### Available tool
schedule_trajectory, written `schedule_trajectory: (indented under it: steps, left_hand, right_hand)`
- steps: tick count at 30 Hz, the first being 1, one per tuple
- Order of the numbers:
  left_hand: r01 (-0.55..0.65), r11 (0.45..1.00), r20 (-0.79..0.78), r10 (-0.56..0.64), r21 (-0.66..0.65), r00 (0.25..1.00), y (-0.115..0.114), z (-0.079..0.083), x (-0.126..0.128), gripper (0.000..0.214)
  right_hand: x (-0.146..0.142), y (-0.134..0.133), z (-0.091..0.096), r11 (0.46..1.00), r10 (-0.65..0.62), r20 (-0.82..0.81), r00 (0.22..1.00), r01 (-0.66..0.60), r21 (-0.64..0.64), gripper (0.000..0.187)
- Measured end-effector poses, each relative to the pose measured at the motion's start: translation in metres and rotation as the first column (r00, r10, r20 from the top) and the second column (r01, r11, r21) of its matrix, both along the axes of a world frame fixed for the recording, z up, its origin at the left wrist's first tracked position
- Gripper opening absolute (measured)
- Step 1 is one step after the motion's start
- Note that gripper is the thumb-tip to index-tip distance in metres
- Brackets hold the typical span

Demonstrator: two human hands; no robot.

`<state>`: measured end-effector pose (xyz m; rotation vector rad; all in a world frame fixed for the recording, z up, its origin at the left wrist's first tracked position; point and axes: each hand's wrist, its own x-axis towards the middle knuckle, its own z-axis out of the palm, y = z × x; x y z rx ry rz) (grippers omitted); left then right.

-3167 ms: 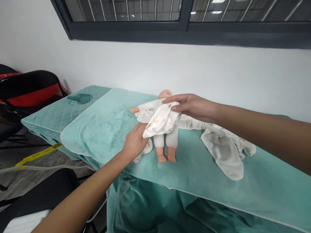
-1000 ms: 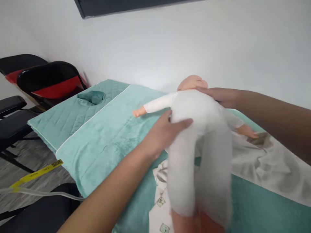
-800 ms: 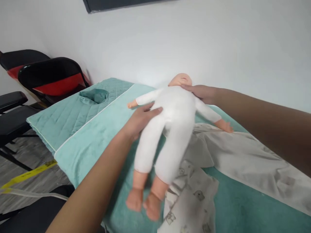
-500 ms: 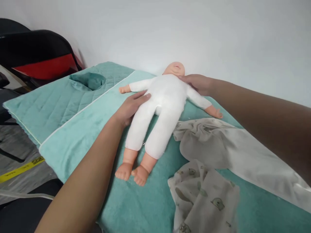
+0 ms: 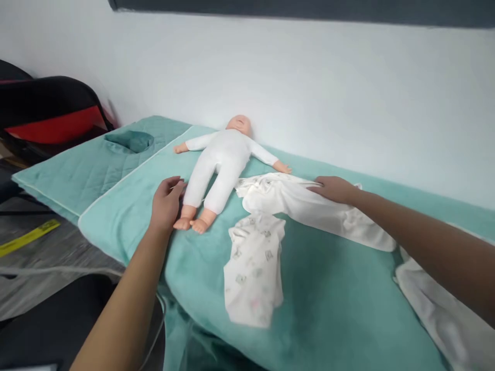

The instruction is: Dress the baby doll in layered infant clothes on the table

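A baby doll (image 5: 220,165) in a white bodysuit lies on its back on the teal padded table (image 5: 147,206), head toward the wall. My left hand (image 5: 167,202) hovers just left of the doll's feet, fingers loosely curled, holding nothing. My right hand (image 5: 333,188) rests flat on a plain white garment (image 5: 309,206) spread to the right of the doll. A small printed white garment (image 5: 253,268) lies crumpled in front of the doll's feet.
The white wall runs close behind the table. Black and red folding chairs (image 5: 46,121) stand at the left. Another white cloth (image 5: 444,309) lies at the table's right front. Yellow tape (image 5: 27,238) and a cable cross the floor at the left.
The doll was lifted out of the printed garment and laid down flat near the wall. Both hands left its body; the right moved onto the white garment, the left drew back to its feet.
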<state>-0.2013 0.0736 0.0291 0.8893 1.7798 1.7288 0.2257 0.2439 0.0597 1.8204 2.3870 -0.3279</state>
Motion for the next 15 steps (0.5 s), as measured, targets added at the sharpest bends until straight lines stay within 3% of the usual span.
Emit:
schedule_trajectory:
  steps: [3,5,6,8,9,11,13,15]
  left_hand:
    - [-0.198,0.972,0.109,0.185,0.126,0.977,-0.061,-0.014,0.022,0.026]
    - [-0.326,0.939,0.143,0.310,0.109,0.940,-0.100,-0.019,0.049,0.028]
    - [-0.294,0.955,0.121,0.287,0.048,0.950,-0.116,-0.020,0.066,0.032]
    - [-0.055,0.997,0.112,0.061,-0.051,0.992,-0.139,-0.018,0.103,0.037]
    - [0.074,0.994,0.134,-0.063,-0.074,0.989,-0.146,-0.015,0.122,0.042]
    - [0.223,0.971,0.205,-0.202,-0.086,0.958,-0.151,-0.007,0.154,0.056]
    - [0.314,0.949,0.346,-0.281,-0.040,0.895,-0.151,0.004,0.176,0.066]
    - [0.427,0.900,0.538,-0.403,0.086,0.741,-0.148,0.014,0.191,0.067]
  right_hand:
    - [0.017,-0.032,0.011,0.998,0.057,0.073,0.996,-0.058,0.017,0.036]
    - [0.012,-0.051,0.021,0.995,0.077,0.088,0.993,-0.082,0.056,0.034]
    - [0.005,-0.061,0.026,0.993,0.081,0.083,0.993,-0.088,0.082,0.034]
    - [-0.016,-0.086,0.037,0.984,0.115,0.038,0.993,-0.119,0.133,0.033]
    - [-0.029,-0.102,0.043,0.976,0.152,0.003,0.988,-0.151,0.158,0.032]
    - [-0.054,-0.137,0.054,0.952,0.255,-0.064,0.965,-0.239,0.191,0.030]
    - [-0.074,-0.175,0.064,0.913,0.386,-0.110,0.916,-0.362,0.188,0.027]
    - [-0.084,-0.211,0.072,0.859,0.509,-0.149,0.848,-0.487,0.160,0.024]
